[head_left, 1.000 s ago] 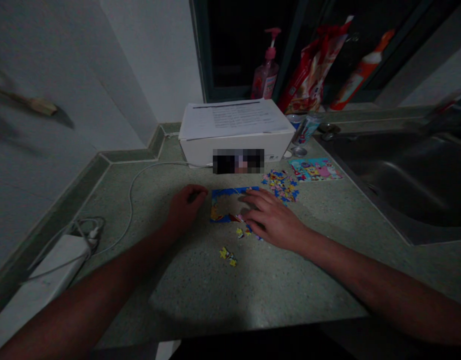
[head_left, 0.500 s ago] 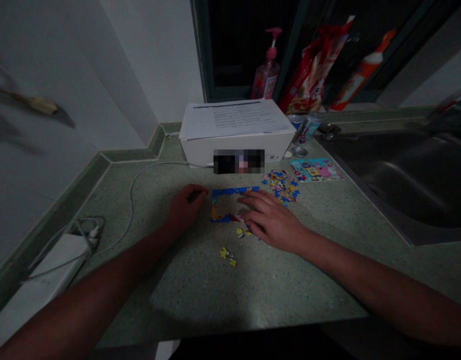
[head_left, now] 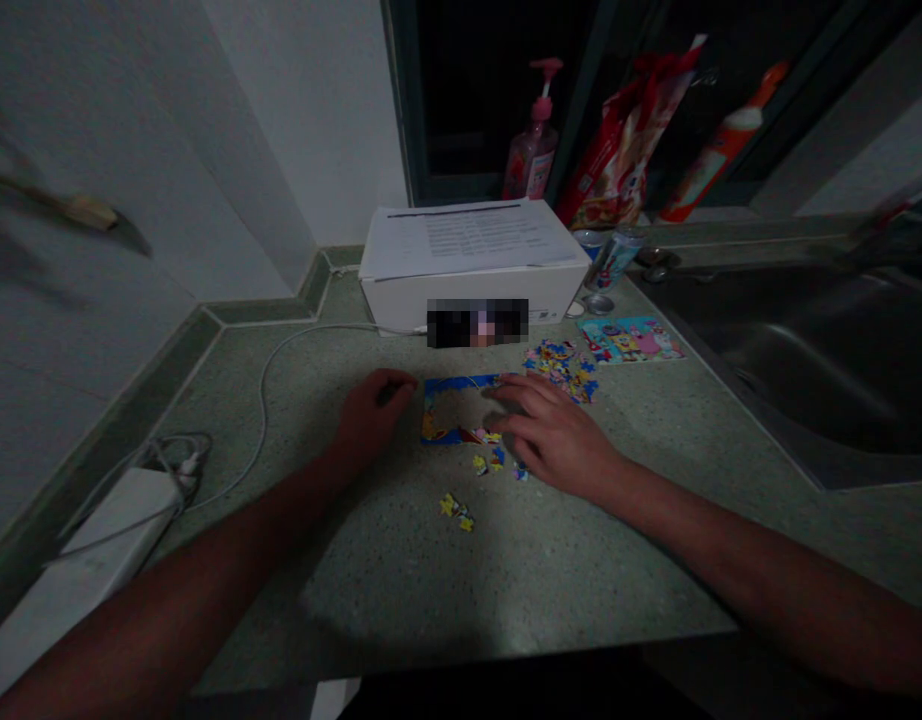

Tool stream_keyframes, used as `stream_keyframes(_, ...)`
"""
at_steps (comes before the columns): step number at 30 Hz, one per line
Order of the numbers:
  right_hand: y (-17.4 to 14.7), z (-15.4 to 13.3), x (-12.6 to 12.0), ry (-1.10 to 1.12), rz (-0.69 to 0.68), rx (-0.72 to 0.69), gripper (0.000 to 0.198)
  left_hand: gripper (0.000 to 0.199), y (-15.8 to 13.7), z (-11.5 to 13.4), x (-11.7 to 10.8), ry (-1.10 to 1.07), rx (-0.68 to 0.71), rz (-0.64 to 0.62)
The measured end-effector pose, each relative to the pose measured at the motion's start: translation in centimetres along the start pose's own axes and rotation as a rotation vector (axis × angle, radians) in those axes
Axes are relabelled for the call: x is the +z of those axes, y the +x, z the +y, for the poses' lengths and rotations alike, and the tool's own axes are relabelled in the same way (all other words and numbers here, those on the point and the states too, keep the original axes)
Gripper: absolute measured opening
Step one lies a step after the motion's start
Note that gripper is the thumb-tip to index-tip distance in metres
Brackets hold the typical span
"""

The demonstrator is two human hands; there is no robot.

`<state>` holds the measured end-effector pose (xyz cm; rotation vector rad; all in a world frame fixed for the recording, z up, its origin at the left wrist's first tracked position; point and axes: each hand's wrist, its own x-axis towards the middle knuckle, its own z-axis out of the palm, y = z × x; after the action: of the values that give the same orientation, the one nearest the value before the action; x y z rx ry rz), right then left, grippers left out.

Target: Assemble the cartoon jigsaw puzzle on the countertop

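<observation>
A small jigsaw puzzle (head_left: pixel 440 434) lies flat, with blue and coloured pieces round a bare grey middle. Just off its left edge rests my left hand (head_left: pixel 372 408), fingers curled in and nothing showing at the tips. My right hand (head_left: pixel 555 435) hovers over the puzzle's right side, fingers spread and apart, hiding that part. Several loose puzzle pieces (head_left: pixel 497 458) lie below the puzzle near my right thumb. Nearer to me are a few yellow pieces (head_left: pixel 456 511). A heap of mixed pieces (head_left: pixel 558 365) sits beyond my right hand.
A picture card (head_left: pixel 632 340) lies by the metal sink (head_left: pixel 843 370). Behind the puzzle stands a white box (head_left: pixel 401 296) with a pixelated dark device against it. A can (head_left: pixel 617 258) leans beside the box. On the left, a cable (head_left: pixel 263 390) runs to a white power strip (head_left: pixel 116 540).
My right hand has drawn slightly to the right, uncovering a blue piece and another piece below the puzzle. My left hand has stayed in place.
</observation>
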<state>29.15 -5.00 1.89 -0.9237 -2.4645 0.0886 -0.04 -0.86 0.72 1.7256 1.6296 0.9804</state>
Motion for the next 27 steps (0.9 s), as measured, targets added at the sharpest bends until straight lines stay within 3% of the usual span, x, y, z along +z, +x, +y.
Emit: stream_keyframes(27, -0.04, 0.1, 0.17, -0.015, -0.058, -0.054, 0.031, 0.016, -0.04, -0.08, 0.13, -0.023, 0.02, -0.012)
